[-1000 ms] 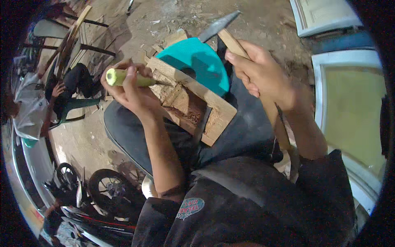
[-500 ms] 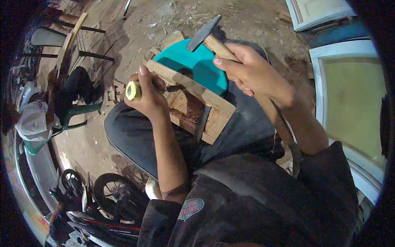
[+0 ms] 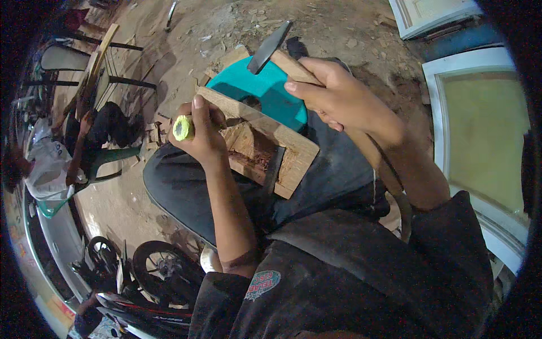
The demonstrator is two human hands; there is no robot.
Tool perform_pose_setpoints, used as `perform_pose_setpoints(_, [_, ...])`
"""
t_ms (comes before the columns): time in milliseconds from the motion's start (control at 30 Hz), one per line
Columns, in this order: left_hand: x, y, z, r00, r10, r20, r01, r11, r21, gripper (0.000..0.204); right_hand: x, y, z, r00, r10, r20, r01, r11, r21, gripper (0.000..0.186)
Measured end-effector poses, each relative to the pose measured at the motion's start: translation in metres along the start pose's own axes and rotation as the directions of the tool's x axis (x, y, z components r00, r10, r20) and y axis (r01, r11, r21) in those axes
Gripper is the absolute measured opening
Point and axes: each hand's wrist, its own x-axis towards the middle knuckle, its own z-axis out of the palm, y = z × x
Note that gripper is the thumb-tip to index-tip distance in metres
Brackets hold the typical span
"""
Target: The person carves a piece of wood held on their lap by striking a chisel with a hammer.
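On my lap rests a wooden block [image 3: 262, 120] with a rough hollow cut into it, reddish-brown inside and littered with chips. My left hand [image 3: 204, 133] is closed around a chisel [image 3: 183, 129] at the block's left end. The chisel's yellow-green butt faces up; its blade is mostly hidden behind my fingers. My right hand [image 3: 344, 96] grips the wooden handle of a hammer [image 3: 270, 48], its dark head raised beyond the block, away from the chisel. A dark flat strip [image 3: 272, 171] lies across the hollow near the block's right end.
Beyond the block is a turquoise stool seat [image 3: 285, 99]. White-framed panels [image 3: 437, 101] stand at the right. A motorcycle [image 3: 164, 271] is at lower left, and a seated person [image 3: 48, 166] and chair [image 3: 65, 57] are farther left. Wood scraps litter the ground.
The hammer head has shifted slightly left, still raised. The block appears a little farther left, and the seated person's arm has moved. My grips are the same.
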Motion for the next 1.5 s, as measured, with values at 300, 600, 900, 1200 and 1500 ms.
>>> perform_pose_setpoints(300, [0.007, -0.010, -0.008, 0.996, -0.087, 0.030, 0.088, 0.996, -0.025, 0.018, 0.008, 0.018, -0.003, 0.987, 0.144, 0.070, -0.137, 0.986, -0.094, 0.027])
perform_pose_setpoints(600, [0.015, 0.001, -0.018, 0.926, -0.277, 0.256, 0.262, 0.961, 0.090, 0.022, -0.017, -0.025, 0.014, 0.986, -0.070, -0.153, 0.065, 0.997, -0.036, 0.029])
perform_pose_setpoints(900, [0.022, -0.020, -0.031, 0.818, -0.190, 0.543, 0.137, 0.981, 0.136, 0.027, -0.034, -0.073, -0.010, 0.937, -0.259, -0.236, 0.150, 0.905, -0.398, 0.034])
perform_pose_setpoints(1200, [0.019, -0.016, -0.034, 0.816, -0.235, 0.529, 0.113, 0.961, 0.253, 0.024, -0.033, -0.075, 0.004, 0.834, -0.542, 0.101, 0.509, 0.686, -0.520, 0.034])
perform_pose_setpoints(1500, [0.011, -0.004, -0.030, 0.859, -0.187, 0.477, 0.134, 0.981, 0.143, 0.021, -0.064, -0.184, 0.037, 0.552, -0.830, -0.082, 0.808, 0.557, -0.194, 0.032])
